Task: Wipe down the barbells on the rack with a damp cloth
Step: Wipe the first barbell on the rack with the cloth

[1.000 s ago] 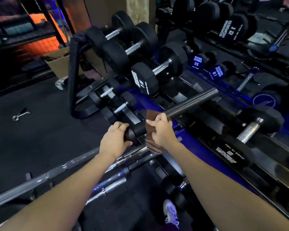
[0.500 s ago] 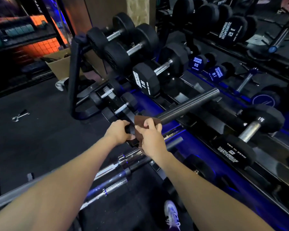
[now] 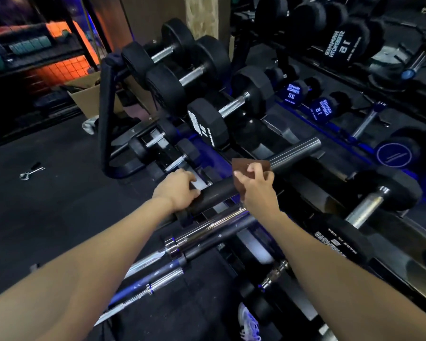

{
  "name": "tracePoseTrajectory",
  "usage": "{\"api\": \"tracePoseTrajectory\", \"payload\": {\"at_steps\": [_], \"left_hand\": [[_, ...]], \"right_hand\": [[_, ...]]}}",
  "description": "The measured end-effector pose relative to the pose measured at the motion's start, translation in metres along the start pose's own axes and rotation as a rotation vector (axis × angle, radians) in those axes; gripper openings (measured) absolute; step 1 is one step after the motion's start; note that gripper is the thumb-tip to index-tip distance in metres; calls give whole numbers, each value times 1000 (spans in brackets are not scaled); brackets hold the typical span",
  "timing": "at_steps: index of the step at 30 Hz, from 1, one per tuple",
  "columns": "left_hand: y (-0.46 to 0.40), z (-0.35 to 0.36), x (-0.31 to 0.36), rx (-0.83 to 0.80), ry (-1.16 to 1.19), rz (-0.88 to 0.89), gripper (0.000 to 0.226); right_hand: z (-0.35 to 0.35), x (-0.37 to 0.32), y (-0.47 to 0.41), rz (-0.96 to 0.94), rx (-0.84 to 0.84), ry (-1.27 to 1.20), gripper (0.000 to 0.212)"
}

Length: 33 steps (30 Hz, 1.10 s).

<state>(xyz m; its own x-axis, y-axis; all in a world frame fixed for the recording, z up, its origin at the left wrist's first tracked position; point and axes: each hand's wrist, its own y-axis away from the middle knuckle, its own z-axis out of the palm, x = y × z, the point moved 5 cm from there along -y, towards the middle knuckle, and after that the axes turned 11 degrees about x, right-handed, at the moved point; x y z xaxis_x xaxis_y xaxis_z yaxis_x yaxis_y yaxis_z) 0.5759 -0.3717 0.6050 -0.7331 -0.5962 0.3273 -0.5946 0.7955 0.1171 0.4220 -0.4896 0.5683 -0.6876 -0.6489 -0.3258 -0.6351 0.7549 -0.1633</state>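
Hands on a thick bar here: the left hand [image 3: 178,190] is curled round the near end of a short bar with a black matte sleeve and a bare grey steel far end [image 3: 293,153], gripping it just where the black part starts. The right hand [image 3: 255,187] is further up that bar, fingers and thumb pinching a small brown cloth [image 3: 250,166] that's draped over the bar right where black meets steel, so the cloth is touching the bar and hangs a bit down its near side. The bar lies slanted across the front edge of the black and blue dumbbell rack [image 3: 401,244], steel end pointing toward the rack's back. Just under the hands, long chrome barbells [image 3: 207,230] lie side by side along the rack's lower front edge, running off toward the bottom left. Black hex dumbbells with chrome handles [image 3: 221,112] sit on the upper tier, and another one [image 3: 369,207] rests at the right end. Cardboard box [image 3: 89,97] on the dark floor beyond the rack's left end, and a white sneaker [image 3: 249,321] near the bottom.
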Motion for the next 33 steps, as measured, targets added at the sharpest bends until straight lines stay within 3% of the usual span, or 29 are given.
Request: {"api": "tracePoseTrajectory", "payload": {"at_steps": [5, 12, 17, 23, 29, 33], "left_hand": [[-16, 29, 68, 85, 42, 124, 46], [-46, 64, 137, 118, -88, 261, 57], [-63, 74, 149, 121, -157, 276, 64], [-75, 74, 143, 78, -46, 230, 61], [-79, 74, 136, 23, 46, 198, 63], [-71, 72, 129, 26, 69, 222, 59]], "right_hand": [[-12, 48, -26, 62, 25, 3, 62], [-30, 110, -57, 118, 50, -36, 61], [-43, 156, -80, 210, 72, -77, 60], [-51, 205, -106, 411, 137, -188, 64], [-47, 187, -89, 393, 190, -176, 57], [-38, 146, -69, 318, 129, -192, 55]]}}
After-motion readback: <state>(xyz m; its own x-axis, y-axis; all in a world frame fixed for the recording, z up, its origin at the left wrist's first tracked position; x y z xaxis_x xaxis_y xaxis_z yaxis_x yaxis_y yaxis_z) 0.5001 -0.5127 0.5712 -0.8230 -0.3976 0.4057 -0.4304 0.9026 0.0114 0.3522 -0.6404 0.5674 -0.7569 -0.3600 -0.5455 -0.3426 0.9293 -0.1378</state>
